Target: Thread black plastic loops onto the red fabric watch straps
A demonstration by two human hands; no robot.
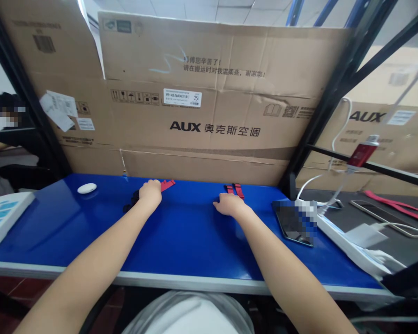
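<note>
My left hand (150, 192) is closed, back of the hand up, at the far left-middle of the blue tabletop. Dark objects (131, 202), too blurred to name, lie beside and partly under it. Beyond its knuckles a red strap (167, 185) sticks out to the right. What its fingers hold is hidden. My right hand (229, 205) is palm down, thumb apart from the fingers, just in front of two short red straps with black buckles, the nearer red strap (238, 190) lying flat. Its fingertips are partly hidden, and I cannot tell whether they touch the straps.
A cardboard sheet (209, 162) walls off the back of the blue table (195, 246). At right lie a phone (289, 225) and a white power strip (348, 243) with cables. At left are a white oval object (87, 188) and a white device (12, 215); a person (12, 125) sits beyond.
</note>
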